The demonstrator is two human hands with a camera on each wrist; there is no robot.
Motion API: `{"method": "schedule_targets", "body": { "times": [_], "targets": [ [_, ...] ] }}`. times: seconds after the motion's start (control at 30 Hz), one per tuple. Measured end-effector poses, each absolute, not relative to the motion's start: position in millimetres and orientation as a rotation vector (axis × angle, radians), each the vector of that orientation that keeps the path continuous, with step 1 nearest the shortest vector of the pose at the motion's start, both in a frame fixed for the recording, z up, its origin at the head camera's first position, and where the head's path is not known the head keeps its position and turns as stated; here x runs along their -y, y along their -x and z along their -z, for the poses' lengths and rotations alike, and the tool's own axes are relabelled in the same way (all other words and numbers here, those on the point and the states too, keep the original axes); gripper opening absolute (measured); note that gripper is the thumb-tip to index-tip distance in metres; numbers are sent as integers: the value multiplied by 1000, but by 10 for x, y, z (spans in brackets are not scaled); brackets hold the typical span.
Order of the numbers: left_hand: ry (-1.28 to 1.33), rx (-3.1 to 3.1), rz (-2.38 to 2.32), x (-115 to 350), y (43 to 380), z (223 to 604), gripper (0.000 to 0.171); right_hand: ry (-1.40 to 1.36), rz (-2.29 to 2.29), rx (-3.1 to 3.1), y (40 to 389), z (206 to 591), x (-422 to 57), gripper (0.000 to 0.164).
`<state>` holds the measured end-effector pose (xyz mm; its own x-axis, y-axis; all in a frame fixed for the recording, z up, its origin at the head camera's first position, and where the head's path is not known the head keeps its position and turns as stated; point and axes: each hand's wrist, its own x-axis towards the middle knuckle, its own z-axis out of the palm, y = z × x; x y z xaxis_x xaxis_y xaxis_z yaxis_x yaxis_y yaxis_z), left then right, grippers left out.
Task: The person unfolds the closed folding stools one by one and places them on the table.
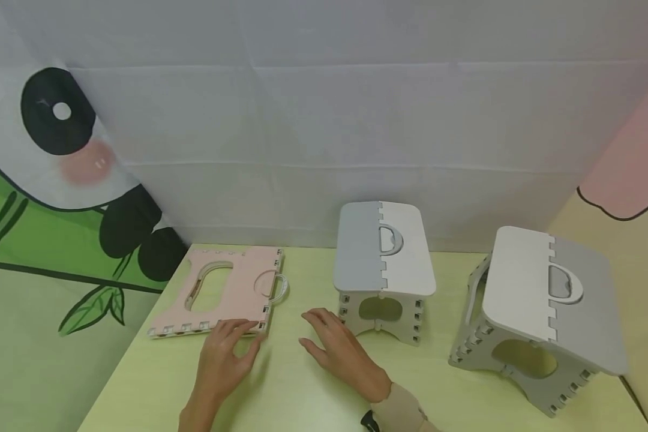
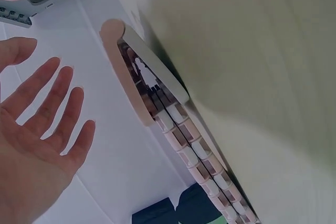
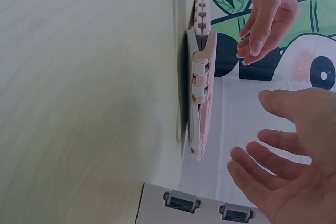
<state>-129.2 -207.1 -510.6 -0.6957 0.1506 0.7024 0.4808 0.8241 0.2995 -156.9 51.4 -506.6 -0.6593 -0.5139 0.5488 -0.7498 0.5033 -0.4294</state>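
Observation:
A pink folding step stool (image 1: 229, 288) lies folded flat on the left part of the table, its white carry handle (image 1: 281, 288) pointing right. My left hand (image 1: 224, 355) is at the stool's near edge, fingers spread; the left wrist view shows the palm (image 2: 39, 166) apart from the stool's hinged side (image 2: 199, 161). To the right of the pink stool, my right hand (image 1: 341, 354) hovers with fingers loosely extended and holds nothing. In the right wrist view, a gap separates this hand (image 3: 289, 156) from the folded stool (image 3: 202, 82).
A grey-and-white folding stool (image 1: 359, 252) stands unfolded at the back middle, just beyond my right hand. Another unfolded one (image 1: 524, 282), larger in view, stands at the right. Behind the pale yellow table (image 1: 297, 402) hangs a white cloth (image 1: 313, 132), with a cartoon-printed cloth (image 1: 59, 174) at left.

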Motion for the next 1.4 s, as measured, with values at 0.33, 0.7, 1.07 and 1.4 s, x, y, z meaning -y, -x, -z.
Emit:
{"method": "schedule_targets", "body": {
  "times": [0.33,0.7,1.07,1.4],
  "targets": [
    [434,2275,582,2262,1298,5150,30,-1002,-1027,2465,1609,5076,-444,45],
    [391,2266,590,2415,1354,5173,28,-995,-1074,2481,1686,5088,-337,44],
    [353,2290,575,2551,1381,5198,29,-989,-1116,2484,1758,5158,-268,43],
    [334,2320,552,2678,1401,5162,36,-976,-1289,2525,1796,5197,-195,43]
  ]
}}
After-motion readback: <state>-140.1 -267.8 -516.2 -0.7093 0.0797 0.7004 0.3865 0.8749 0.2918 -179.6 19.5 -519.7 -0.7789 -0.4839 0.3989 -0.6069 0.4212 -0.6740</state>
